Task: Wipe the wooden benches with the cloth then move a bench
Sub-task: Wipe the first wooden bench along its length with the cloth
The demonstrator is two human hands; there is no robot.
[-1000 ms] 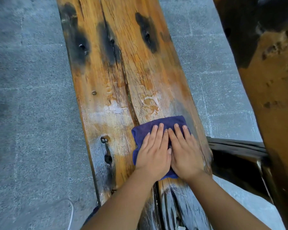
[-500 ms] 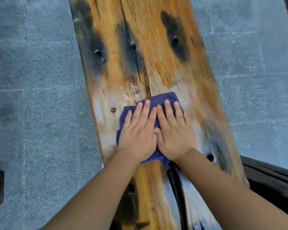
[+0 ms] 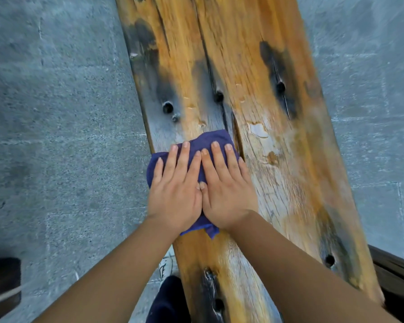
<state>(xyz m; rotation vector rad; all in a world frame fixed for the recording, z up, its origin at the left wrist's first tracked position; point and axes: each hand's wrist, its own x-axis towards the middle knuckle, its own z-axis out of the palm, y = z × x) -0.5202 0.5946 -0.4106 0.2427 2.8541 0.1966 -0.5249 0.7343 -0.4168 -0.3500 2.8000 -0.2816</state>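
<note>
Desk (image 3: 278, 159): long wooden plank top, orange-brown with dark stains, holes and a lengthwise crack; runs from the near edge of view to the far edge.

Cloth (image 3: 203, 141): dark blue, folded, flat on the desk at its left edge, left of the crack. Far edge shows beyond the fingertips; a corner shows below the heels of the palms.

Left hand (image 3: 176, 192): flat on the cloth's left half, fingers straight and slightly spread, pressing down.

Right hand (image 3: 224, 192): flat on the cloth's right half, fingers straight, pressing down; touches the left hand along thumb and forefinger.

Floor (image 3: 56, 136): grey paving on both sides of the desk.

Shoe (image 3: 167, 266): white, on the floor just left of the desk, below the left forearm.
</note>
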